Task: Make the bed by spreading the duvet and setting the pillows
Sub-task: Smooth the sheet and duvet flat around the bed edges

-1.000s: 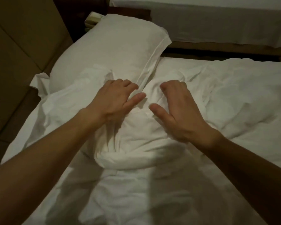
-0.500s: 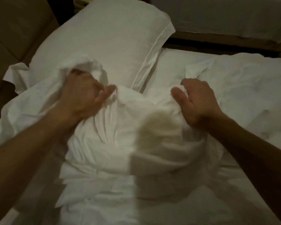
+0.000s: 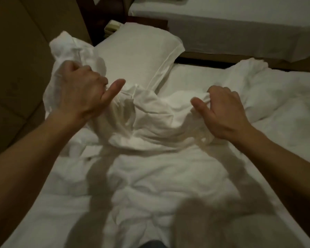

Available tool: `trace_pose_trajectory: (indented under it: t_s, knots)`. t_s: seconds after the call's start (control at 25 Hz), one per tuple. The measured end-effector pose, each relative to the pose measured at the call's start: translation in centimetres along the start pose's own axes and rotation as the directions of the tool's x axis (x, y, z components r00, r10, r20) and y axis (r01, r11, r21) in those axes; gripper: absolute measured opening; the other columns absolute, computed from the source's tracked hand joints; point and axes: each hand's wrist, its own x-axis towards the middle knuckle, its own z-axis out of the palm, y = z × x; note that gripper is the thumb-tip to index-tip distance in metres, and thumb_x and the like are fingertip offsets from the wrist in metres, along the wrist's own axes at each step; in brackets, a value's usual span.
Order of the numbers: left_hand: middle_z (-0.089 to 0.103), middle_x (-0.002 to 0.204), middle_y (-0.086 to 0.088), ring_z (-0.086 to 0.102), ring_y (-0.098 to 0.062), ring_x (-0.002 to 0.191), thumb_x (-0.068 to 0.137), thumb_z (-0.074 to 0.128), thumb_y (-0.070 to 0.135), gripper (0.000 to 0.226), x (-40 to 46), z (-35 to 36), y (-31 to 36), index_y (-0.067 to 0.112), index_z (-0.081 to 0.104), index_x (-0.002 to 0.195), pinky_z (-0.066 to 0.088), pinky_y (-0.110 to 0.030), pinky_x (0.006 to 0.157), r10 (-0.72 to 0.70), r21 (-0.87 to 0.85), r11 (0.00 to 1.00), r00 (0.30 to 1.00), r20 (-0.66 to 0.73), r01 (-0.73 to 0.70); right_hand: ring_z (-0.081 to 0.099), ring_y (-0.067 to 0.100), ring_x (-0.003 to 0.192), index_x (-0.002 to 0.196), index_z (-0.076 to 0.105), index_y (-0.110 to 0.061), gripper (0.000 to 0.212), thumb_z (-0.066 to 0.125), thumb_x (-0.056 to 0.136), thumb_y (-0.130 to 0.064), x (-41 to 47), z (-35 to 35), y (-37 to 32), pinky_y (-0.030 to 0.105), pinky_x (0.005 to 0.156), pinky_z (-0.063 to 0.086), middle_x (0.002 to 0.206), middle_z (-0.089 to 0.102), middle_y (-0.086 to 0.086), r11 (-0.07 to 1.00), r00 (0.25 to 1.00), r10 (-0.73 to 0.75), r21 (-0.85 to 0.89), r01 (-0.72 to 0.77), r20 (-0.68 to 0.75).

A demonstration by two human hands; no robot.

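Nearest us the duvet (image 3: 168,176) lies bunched across the mattress. Our left hand (image 3: 82,93) grips its raised edge, fingers curled in cloth; our right hand (image 3: 225,111) clutches another fold, thumb free. We judge that an uneven pull could twist the duvet or drag it over the pillow (image 3: 138,56) just beyond. Farther off stand a dark nightstand (image 3: 106,17) and a second bed (image 3: 240,24).

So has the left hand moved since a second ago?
Yes. The left hand, gripping the duvet, went from beside the pillow's near corner out toward its left end, lifting cloth.
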Motion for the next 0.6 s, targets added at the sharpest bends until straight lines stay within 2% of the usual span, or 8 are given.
trace_pose_trajectory:
  t_s: [0.16, 0.32, 0.4, 0.48, 0.6]
  knots:
    - [0.054, 0.056, -0.013, 0.045, -0.027, 0.064, 0.099, 0.006, 0.061, 0.085, -6.6, -3.7, 2.8, 0.010, 0.056, 0.054, 0.032, -0.047, 0.086, -0.037, -0.054, 0.998, 0.999, -0.011, 0.036, 0.044, 0.024, 0.072, 0.079, 0.046, -0.013, 0.084, 0.005, 0.084, -0.086, -6.7, -2.8, -0.2, 0.041, 0.079, 0.035, 0.074, 0.043, 0.000, 1.000, 1.000, 0.002, -0.019, -0.002, -0.003]
    - [0.064, 0.070, -0.019, 0.059, -0.035, 0.077, 0.099, 0.016, 0.059, 0.081, -15.9, -4.9, 5.8, 0.006, 0.070, 0.069, 0.034, -0.046, 0.082, -0.112, -0.026, 0.993, 0.993, 0.047, 0.113, 0.041, 0.024, 0.073, 0.079, 0.044, -0.014, 0.081, 0.006, 0.083, -0.086, -15.4, -4.1, -0.9, 0.039, 0.077, 0.029, 0.075, 0.043, 0.000, 0.998, 0.995, 0.010, -0.061, -0.003, 0.102]
    - [0.067, 0.076, -0.017, 0.061, -0.034, 0.082, 0.096, 0.011, 0.065, 0.084, -21.1, -4.6, 6.9, 0.013, 0.073, 0.074, 0.034, -0.045, 0.081, -0.194, -0.011, 0.979, 0.958, 0.212, 0.201, 0.045, 0.027, 0.077, 0.080, 0.044, -0.015, 0.081, 0.005, 0.082, -0.086, -20.0, -4.1, -1.4, 0.042, 0.079, 0.032, 0.078, 0.046, 0.001, 0.997, 0.982, 0.037, -0.072, -0.024, 0.184]
    - [0.067, 0.075, -0.014, 0.061, -0.033, 0.081, 0.092, 0.002, 0.070, 0.090, -25.6, -3.7, 7.8, 0.018, 0.073, 0.071, 0.035, -0.044, 0.080, -0.258, -0.017, 0.958, 0.886, 0.384, 0.286, 0.051, 0.031, 0.080, 0.080, 0.046, -0.015, 0.082, 0.004, 0.082, -0.086, -24.5, -3.5, -1.9, 0.043, 0.079, 0.034, 0.079, 0.051, 0.004, 0.992, 0.965, 0.093, -0.105, -0.069, 0.245]
    - [0.066, 0.074, -0.008, 0.062, -0.031, 0.080, 0.089, -0.002, 0.075, 0.090, -31.5, -2.2, 9.0, 0.022, 0.067, 0.068, 0.040, -0.042, 0.076, -0.290, -0.097, 0.918, 0.820, 0.494, 0.384, 0.055, 0.031, 0.087, 0.088, 0.052, -0.017, 0.089, -0.001, 0.078, -0.089, -30.9, -1.0, -3.4, 0.043, 0.082, 0.036, 0.087, 0.058, 0.007, 0.969, 0.915, 0.199, -0.207, -0.132, 0.351]
